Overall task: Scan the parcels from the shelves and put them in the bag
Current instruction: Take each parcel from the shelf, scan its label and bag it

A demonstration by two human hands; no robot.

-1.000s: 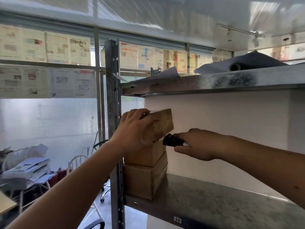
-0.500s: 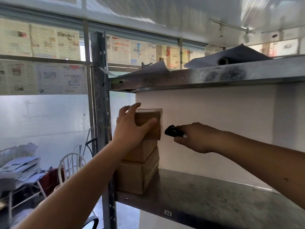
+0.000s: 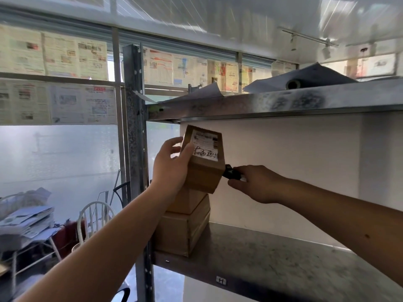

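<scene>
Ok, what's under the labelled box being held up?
Two more brown cardboard boxes are stacked on the steel shelf beneath the labelled brown box. The left hand hides their top contact.

Both bare arms reach forward and up. The left hand grips a parcel, thumb across its top, while the right hand is curled round a black scanner.

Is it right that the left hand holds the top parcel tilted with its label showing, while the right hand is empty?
Not quite. In the head view the right hand is not empty: it grips a small black scanner. The left hand does hold the top parcel tilted, label showing.
</scene>
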